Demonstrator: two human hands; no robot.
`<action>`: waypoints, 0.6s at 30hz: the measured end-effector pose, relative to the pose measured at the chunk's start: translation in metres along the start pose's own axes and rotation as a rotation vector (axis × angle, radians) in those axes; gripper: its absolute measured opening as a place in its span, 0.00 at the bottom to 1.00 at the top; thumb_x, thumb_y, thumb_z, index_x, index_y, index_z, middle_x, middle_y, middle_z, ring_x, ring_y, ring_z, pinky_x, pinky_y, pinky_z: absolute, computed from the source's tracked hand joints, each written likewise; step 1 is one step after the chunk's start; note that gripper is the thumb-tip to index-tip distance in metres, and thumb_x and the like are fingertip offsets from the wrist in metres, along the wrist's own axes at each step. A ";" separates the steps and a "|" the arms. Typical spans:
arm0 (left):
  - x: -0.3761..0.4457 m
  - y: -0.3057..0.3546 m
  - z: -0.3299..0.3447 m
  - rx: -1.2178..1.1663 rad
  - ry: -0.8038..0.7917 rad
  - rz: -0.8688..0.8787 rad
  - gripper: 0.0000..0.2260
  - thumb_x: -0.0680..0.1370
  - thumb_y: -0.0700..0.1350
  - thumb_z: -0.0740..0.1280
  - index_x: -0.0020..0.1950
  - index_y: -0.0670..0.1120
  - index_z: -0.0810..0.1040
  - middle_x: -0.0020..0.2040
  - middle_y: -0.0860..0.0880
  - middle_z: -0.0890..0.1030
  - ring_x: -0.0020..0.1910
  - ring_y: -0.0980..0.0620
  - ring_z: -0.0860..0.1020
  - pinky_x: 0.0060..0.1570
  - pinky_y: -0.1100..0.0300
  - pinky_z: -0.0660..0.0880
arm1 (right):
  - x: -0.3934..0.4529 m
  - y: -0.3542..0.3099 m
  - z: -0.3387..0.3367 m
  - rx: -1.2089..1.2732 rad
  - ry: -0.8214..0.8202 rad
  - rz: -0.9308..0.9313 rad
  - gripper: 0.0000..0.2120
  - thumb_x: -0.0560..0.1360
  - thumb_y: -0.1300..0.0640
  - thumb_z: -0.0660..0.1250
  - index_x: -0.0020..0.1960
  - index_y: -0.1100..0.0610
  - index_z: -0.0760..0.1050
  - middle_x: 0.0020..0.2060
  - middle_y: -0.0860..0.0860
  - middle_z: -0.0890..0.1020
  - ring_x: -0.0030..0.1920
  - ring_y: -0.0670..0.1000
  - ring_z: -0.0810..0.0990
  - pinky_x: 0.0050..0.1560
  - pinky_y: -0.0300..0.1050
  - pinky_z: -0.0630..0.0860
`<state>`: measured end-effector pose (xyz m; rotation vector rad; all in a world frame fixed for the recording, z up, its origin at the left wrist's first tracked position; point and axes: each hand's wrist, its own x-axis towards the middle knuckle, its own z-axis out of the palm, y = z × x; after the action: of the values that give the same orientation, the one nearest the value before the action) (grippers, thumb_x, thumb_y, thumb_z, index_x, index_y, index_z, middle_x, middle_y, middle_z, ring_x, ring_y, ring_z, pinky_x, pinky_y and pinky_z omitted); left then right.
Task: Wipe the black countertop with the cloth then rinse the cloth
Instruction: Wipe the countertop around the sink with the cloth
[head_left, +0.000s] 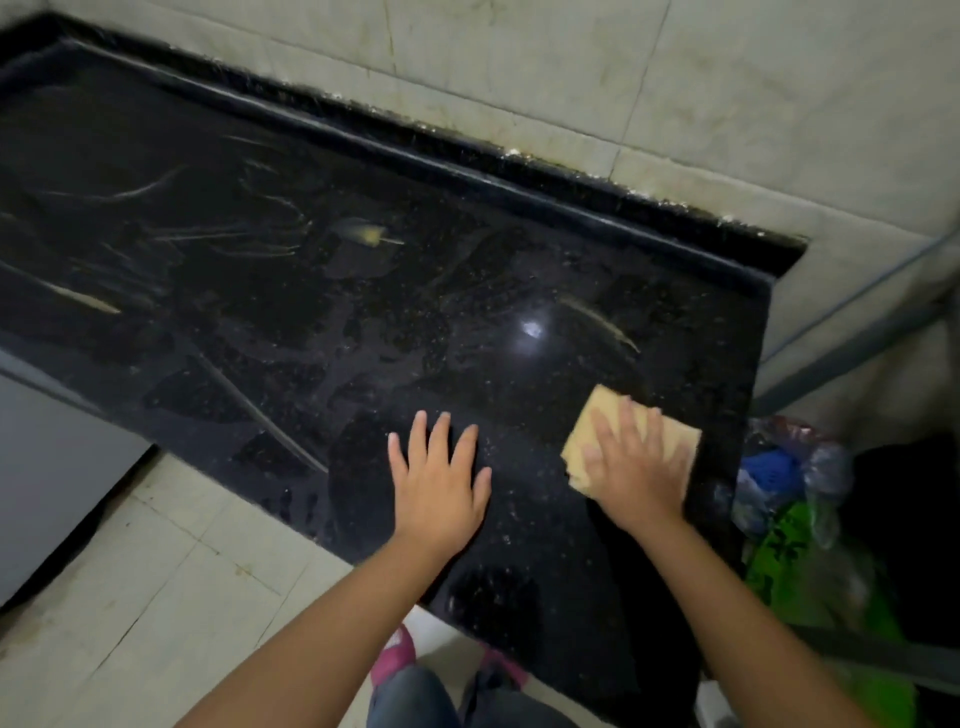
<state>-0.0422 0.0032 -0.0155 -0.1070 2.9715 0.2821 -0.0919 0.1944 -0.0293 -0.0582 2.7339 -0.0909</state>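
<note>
The black speckled countertop (363, 291) runs from the far left to its right end, with wet streaks and smears across it. A tan folded cloth (597, 415) lies flat near the counter's right front corner. My right hand (636, 467) presses on the cloth with straight, spread fingers and covers most of it. My left hand (439, 480) rests flat on the bare counter just left of the cloth, fingers spread, holding nothing.
A raised black lip (467, 161) borders the counter along the tiled wall (675, 78). Right of the counter's end stand plastic bags (795, 499), blue and green among them. A pale tiled floor (156, 597) lies below the front edge, with a grey cabinet face (47, 467) at left.
</note>
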 end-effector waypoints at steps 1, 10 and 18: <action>0.013 0.008 0.001 -0.004 -0.007 0.019 0.22 0.80 0.53 0.54 0.71 0.47 0.67 0.72 0.40 0.65 0.73 0.38 0.58 0.69 0.38 0.53 | -0.005 0.002 0.007 -0.060 0.005 -0.093 0.34 0.71 0.39 0.34 0.73 0.45 0.59 0.75 0.50 0.56 0.74 0.60 0.54 0.68 0.67 0.55; 0.060 0.015 0.019 -0.053 -0.050 0.140 0.51 0.62 0.69 0.18 0.75 0.52 0.55 0.77 0.46 0.52 0.76 0.46 0.45 0.72 0.48 0.41 | -0.038 0.068 0.018 -0.056 0.090 -0.073 0.33 0.74 0.36 0.27 0.76 0.45 0.46 0.74 0.45 0.39 0.75 0.52 0.54 0.69 0.57 0.57; 0.065 0.014 0.023 0.001 -0.062 0.118 0.35 0.79 0.61 0.36 0.63 0.48 0.77 0.64 0.41 0.75 0.66 0.43 0.69 0.64 0.49 0.53 | 0.105 0.049 -0.047 0.213 0.061 0.266 0.24 0.81 0.45 0.42 0.75 0.44 0.45 0.76 0.47 0.41 0.75 0.56 0.37 0.73 0.61 0.39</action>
<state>-0.1040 0.0173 -0.0456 0.0760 2.9211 0.2920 -0.2079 0.2400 -0.0310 0.3720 2.7465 -0.3111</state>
